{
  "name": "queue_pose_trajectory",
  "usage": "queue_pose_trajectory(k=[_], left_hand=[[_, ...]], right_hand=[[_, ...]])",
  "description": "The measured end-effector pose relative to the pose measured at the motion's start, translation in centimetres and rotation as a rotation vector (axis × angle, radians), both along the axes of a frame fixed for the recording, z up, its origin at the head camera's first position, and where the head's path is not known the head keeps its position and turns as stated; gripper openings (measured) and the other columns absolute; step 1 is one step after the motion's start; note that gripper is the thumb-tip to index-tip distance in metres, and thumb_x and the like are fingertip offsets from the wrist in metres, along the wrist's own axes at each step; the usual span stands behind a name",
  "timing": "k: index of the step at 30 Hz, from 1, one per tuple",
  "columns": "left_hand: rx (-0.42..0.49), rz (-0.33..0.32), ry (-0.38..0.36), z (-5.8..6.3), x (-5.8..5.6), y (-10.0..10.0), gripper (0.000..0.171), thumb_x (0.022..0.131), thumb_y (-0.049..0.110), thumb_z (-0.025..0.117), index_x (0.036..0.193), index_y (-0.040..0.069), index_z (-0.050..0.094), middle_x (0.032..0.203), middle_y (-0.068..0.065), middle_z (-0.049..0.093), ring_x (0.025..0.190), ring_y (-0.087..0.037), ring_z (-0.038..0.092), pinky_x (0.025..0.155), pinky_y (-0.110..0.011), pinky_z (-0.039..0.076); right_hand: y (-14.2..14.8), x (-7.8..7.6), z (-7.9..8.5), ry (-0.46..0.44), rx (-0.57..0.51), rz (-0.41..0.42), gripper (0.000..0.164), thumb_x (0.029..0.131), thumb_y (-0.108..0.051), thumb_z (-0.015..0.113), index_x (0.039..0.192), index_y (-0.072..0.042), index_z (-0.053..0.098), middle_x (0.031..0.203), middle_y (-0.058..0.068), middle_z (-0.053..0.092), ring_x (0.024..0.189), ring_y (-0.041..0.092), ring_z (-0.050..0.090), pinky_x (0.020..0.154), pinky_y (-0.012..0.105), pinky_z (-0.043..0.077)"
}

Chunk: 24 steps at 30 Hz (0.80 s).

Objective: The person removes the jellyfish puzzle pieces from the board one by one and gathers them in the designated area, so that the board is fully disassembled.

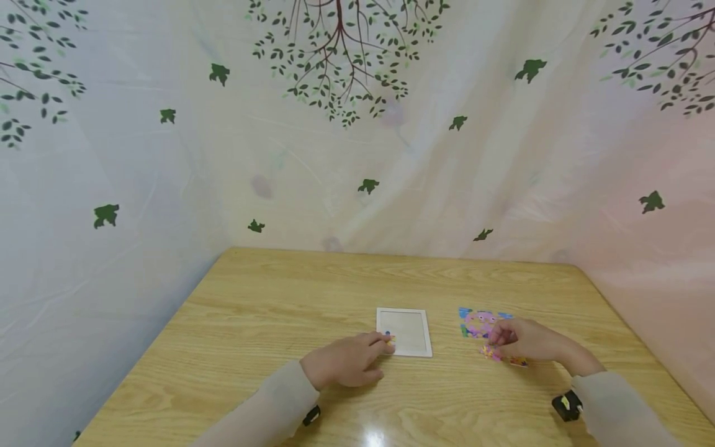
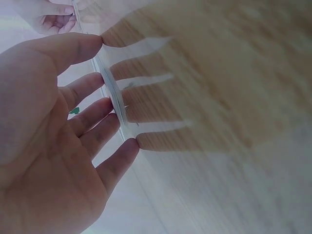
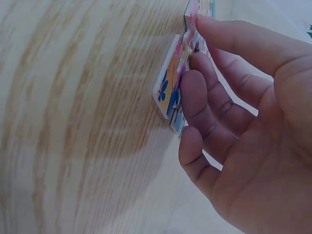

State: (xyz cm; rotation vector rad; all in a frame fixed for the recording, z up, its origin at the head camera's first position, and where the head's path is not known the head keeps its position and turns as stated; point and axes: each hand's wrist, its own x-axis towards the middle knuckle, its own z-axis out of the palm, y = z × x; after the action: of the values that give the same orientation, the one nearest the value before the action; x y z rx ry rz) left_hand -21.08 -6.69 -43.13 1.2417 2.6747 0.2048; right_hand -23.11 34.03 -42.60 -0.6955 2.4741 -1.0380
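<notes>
My left hand (image 1: 352, 359) lies at the lower left corner of a white-rimmed puzzle tray (image 1: 428, 335), fingers spread and loosely bent. In the left wrist view, the fingertips of this left hand (image 2: 73, 117) meet the tabletop and the tray's edge. A small colourful puzzle piece (image 1: 389, 338) shows in the tray's corner beside those fingertips. Over on the right, my right hand (image 1: 527, 340) pinches a pink and yellow puzzle piece (image 1: 488, 352); its far fingertips are partly hidden. Close to the right hand's curled fingers (image 3: 194, 92) is an orange and blue puzzle piece (image 3: 168, 90).
Several pink and blue puzzle pieces (image 1: 475, 321) lie together just beyond the right hand, partly covered by it. The wooden table (image 1: 268, 298) is bordered by hanging cloth (image 1: 313, 155) printed with leaves at the back and sides.
</notes>
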Motion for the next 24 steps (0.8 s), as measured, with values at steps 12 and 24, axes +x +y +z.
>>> queue_pose_trajectory(k=[12,24], left_hand=[[0.023,-0.027,0.023,-0.2,0.0,-0.1,0.05,0.105,0.026,0.06,0.152,0.01,0.052,0.162,-0.005,0.043,0.147,-0.022,0.042,0.119,-0.032,0.037],[0.055,-0.02,0.03,-0.3,0.1,-0.3,0.047,0.105,0.025,0.061,0.149,0.011,0.054,0.159,-0.005,0.044,0.146,-0.023,0.044,0.118,-0.034,0.039]], right_hand=[[0.1,0.1,-0.1,0.014,-0.003,-0.016,0.015,0.096,-0.008,0.07,0.104,0.0,0.061,0.092,0.006,0.058,0.079,0.01,0.053,0.063,0.023,0.047],[-2.8,-0.8,0.2,0.102,0.007,0.011,0.014,0.099,-0.017,0.072,0.106,-0.006,0.065,0.096,0.002,0.061,0.078,0.008,0.057,0.066,0.024,0.051]])
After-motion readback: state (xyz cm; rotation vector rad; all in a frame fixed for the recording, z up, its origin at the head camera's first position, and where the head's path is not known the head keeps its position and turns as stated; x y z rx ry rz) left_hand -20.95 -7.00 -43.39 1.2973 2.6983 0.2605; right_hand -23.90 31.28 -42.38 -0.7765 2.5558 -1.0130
